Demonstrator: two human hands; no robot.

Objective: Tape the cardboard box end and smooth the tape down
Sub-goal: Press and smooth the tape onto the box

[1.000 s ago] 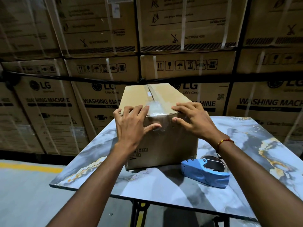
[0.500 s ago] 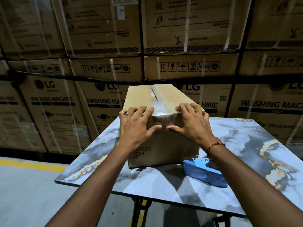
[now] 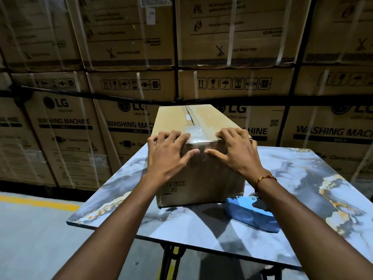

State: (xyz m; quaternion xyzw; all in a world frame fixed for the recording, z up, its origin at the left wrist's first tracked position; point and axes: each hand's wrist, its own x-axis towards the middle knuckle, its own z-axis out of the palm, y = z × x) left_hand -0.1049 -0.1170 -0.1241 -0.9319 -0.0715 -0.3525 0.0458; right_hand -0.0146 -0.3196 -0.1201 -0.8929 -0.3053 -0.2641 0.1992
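A long brown cardboard box lies end-on toward me on the marble-patterned table. Clear tape runs along its top seam and folds over the near top edge onto the end face. My left hand lies flat on the left part of that edge, fingers spread over the top and thumb pressing the end face. My right hand mirrors it on the right, its thumb pointing at the left thumb with a small gap between them. Neither hand holds anything.
A blue tape dispenser lies on the table right of the box's near end, partly under my right forearm. Stacked washing machine cartons form a wall behind. The table's near edge overhangs grey floor with a yellow line.
Both hands have slid outward along the box's near top edge, and the thumbs have come closer together on the end face. The box and the dispenser have stayed put.
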